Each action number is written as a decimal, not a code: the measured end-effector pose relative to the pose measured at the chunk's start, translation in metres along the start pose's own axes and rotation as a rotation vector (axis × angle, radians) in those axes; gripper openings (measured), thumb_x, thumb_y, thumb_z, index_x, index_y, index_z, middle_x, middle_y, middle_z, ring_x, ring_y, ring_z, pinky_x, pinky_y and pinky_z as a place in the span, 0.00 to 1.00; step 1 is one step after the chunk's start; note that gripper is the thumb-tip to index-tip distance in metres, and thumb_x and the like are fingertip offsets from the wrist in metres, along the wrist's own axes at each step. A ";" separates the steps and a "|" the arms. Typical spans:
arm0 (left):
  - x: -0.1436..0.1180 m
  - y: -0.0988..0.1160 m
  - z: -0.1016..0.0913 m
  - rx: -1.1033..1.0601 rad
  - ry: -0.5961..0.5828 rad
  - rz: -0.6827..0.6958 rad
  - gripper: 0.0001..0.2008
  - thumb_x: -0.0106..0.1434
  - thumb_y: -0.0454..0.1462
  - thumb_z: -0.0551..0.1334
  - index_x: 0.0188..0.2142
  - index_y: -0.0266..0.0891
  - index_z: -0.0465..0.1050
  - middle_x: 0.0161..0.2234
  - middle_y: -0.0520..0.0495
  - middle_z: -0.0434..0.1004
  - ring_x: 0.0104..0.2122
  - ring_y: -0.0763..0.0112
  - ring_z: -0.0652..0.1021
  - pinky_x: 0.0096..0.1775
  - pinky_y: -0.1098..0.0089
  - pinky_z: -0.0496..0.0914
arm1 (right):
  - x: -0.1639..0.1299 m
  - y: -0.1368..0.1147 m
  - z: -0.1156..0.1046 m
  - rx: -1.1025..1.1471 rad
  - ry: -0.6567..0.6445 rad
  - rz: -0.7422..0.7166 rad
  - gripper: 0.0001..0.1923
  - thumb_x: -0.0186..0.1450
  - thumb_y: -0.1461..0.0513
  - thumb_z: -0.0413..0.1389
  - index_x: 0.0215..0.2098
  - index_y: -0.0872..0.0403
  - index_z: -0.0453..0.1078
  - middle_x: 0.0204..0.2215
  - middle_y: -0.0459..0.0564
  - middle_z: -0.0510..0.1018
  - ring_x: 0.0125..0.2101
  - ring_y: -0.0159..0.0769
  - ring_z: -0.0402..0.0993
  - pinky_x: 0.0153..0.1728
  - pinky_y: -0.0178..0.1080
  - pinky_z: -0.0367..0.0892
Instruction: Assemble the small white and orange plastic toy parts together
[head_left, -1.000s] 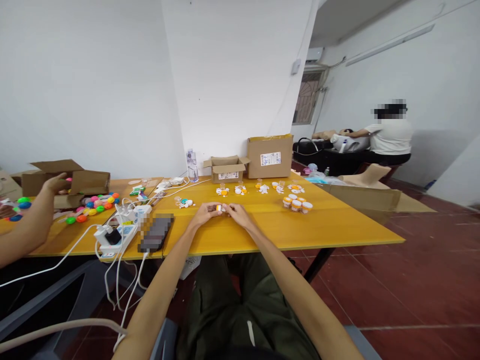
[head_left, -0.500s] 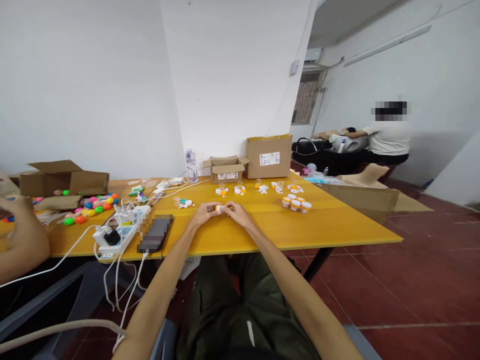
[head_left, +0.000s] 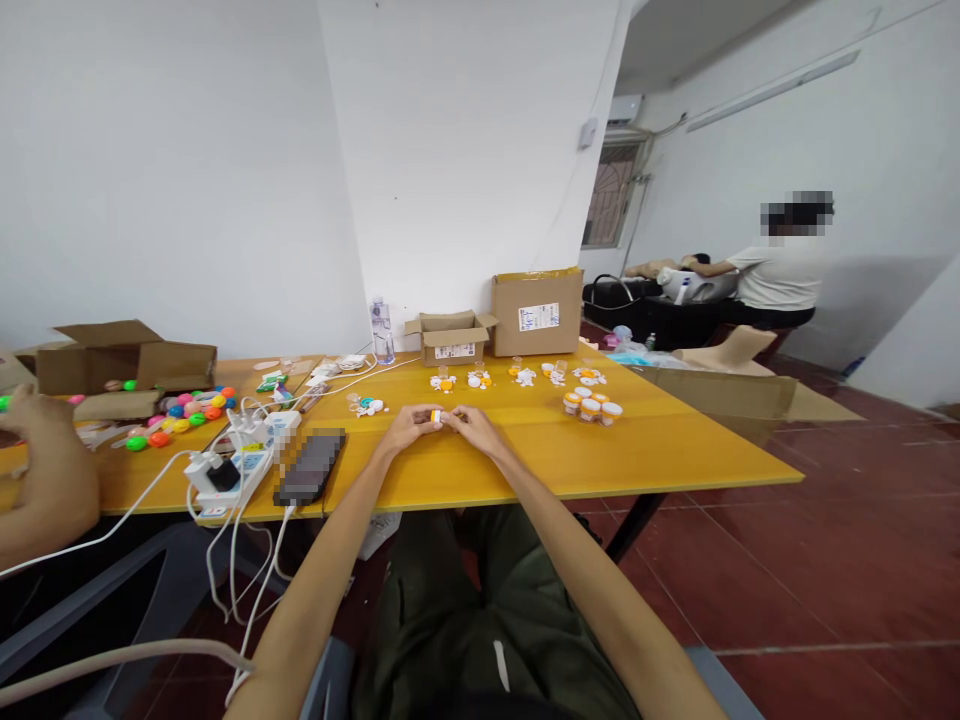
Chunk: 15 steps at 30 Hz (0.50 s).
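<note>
L hand (head_left: 409, 427) & R hand (head_left: 471, 425) pinch small orange-white piece (head_left: 436, 415), fingers curled.

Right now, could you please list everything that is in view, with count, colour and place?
small piece: one, orange and white, between both hands
small jars: about five, orange with white lids, right of the hands
loose small parts: several groups, white and orange, far side of the table
cardboard boxes: two, brown, by the pillar
water bottle: one, clear
power strip: one, white, left
phone: one, dark
coloured balls: many, far left
table: yellow
left hand: on the piece
right hand: on the piece
</note>
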<state>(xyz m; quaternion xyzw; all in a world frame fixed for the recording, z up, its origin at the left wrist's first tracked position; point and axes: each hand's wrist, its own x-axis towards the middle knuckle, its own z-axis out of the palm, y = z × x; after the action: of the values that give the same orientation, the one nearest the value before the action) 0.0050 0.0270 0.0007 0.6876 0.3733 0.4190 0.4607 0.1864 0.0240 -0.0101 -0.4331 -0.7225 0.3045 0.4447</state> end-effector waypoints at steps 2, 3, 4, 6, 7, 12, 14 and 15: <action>0.001 -0.001 -0.001 0.008 -0.004 0.004 0.23 0.47 0.41 0.73 0.44 0.37 0.79 0.39 0.42 0.84 0.45 0.55 0.80 0.52 0.56 0.71 | 0.001 0.001 0.000 -0.047 -0.003 -0.015 0.23 0.62 0.46 0.52 0.18 0.52 0.65 0.20 0.45 0.71 0.25 0.35 0.69 0.30 0.37 0.63; 0.001 -0.002 -0.001 0.012 -0.007 0.007 0.23 0.48 0.41 0.73 0.44 0.37 0.79 0.40 0.42 0.84 0.46 0.56 0.80 0.52 0.56 0.71 | 0.001 0.001 0.000 -0.054 -0.004 -0.020 0.23 0.63 0.46 0.51 0.18 0.52 0.64 0.20 0.45 0.71 0.25 0.35 0.69 0.30 0.37 0.63; 0.001 -0.002 -0.001 0.017 -0.009 0.010 0.23 0.48 0.41 0.73 0.44 0.37 0.79 0.40 0.42 0.84 0.46 0.56 0.80 0.52 0.57 0.71 | 0.001 0.002 0.000 -0.045 -0.005 -0.020 0.23 0.63 0.46 0.51 0.18 0.52 0.65 0.20 0.45 0.71 0.25 0.35 0.69 0.30 0.37 0.63; 0.001 -0.003 -0.001 0.025 -0.012 0.015 0.23 0.49 0.41 0.73 0.45 0.37 0.79 0.40 0.43 0.84 0.46 0.56 0.80 0.52 0.57 0.71 | 0.000 0.003 0.000 0.000 -0.005 -0.013 0.20 0.62 0.46 0.53 0.23 0.52 0.68 0.22 0.44 0.73 0.26 0.35 0.70 0.30 0.36 0.64; 0.001 -0.003 -0.001 0.028 -0.014 0.015 0.23 0.49 0.41 0.72 0.45 0.37 0.79 0.40 0.43 0.84 0.46 0.56 0.80 0.52 0.57 0.72 | 0.000 0.003 0.000 0.024 -0.006 -0.012 0.19 0.61 0.46 0.55 0.26 0.52 0.69 0.23 0.44 0.74 0.26 0.35 0.70 0.31 0.36 0.64; 0.000 0.000 -0.001 0.022 -0.022 0.012 0.22 0.48 0.41 0.72 0.44 0.37 0.79 0.40 0.43 0.84 0.46 0.56 0.80 0.52 0.58 0.72 | 0.002 0.008 0.000 -0.031 -0.002 -0.055 0.20 0.62 0.47 0.55 0.22 0.52 0.68 0.23 0.45 0.73 0.28 0.36 0.70 0.33 0.37 0.64; 0.000 0.000 0.000 0.013 -0.015 0.015 0.22 0.48 0.40 0.72 0.43 0.37 0.79 0.40 0.42 0.84 0.46 0.56 0.80 0.52 0.58 0.71 | 0.003 0.009 0.000 -0.062 -0.004 -0.067 0.22 0.64 0.47 0.53 0.19 0.52 0.66 0.22 0.45 0.72 0.28 0.36 0.70 0.34 0.37 0.64; 0.000 0.001 0.000 0.011 -0.013 0.014 0.22 0.48 0.40 0.73 0.43 0.38 0.79 0.40 0.43 0.84 0.46 0.56 0.80 0.52 0.58 0.71 | 0.003 0.010 0.000 -0.059 -0.004 -0.063 0.22 0.64 0.47 0.52 0.19 0.52 0.66 0.22 0.45 0.72 0.28 0.36 0.70 0.34 0.38 0.64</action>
<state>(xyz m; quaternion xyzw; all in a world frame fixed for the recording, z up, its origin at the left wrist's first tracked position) 0.0051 0.0274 0.0014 0.6954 0.3678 0.4158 0.4563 0.1892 0.0315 -0.0171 -0.4225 -0.7453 0.2696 0.4397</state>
